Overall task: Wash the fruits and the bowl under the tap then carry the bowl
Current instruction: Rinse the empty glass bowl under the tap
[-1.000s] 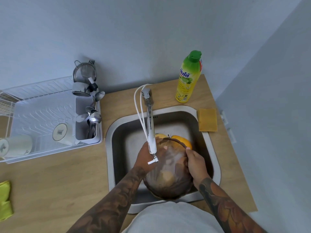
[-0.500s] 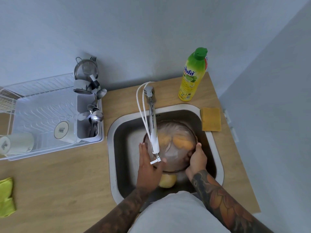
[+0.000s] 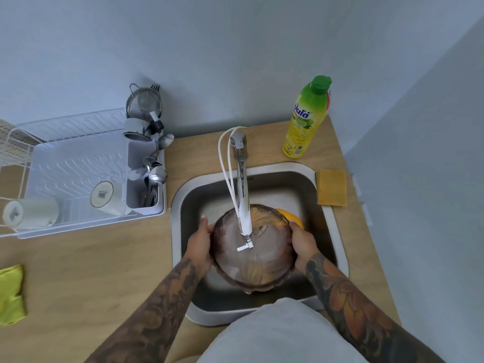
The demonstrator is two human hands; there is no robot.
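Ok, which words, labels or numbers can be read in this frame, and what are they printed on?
Blue brand lettering, non-Latin script, partly turned away: yellow dish-soap bottle with green cap.
Small print near that bottle's base: too blurred to read.
Barcode sticker on the upturned white mug's base in the white dish rack: too small to read.

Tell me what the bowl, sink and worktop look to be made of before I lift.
Bowl: brownish see-through glass or plastic, glossy; fruit shows through its wall. I cannot tell which.
Sink: brushed stainless steel by its dull grey sheen and soft reflections.
Worktop: pale wood or wood-look laminate, matte, with fine straight grain lines.
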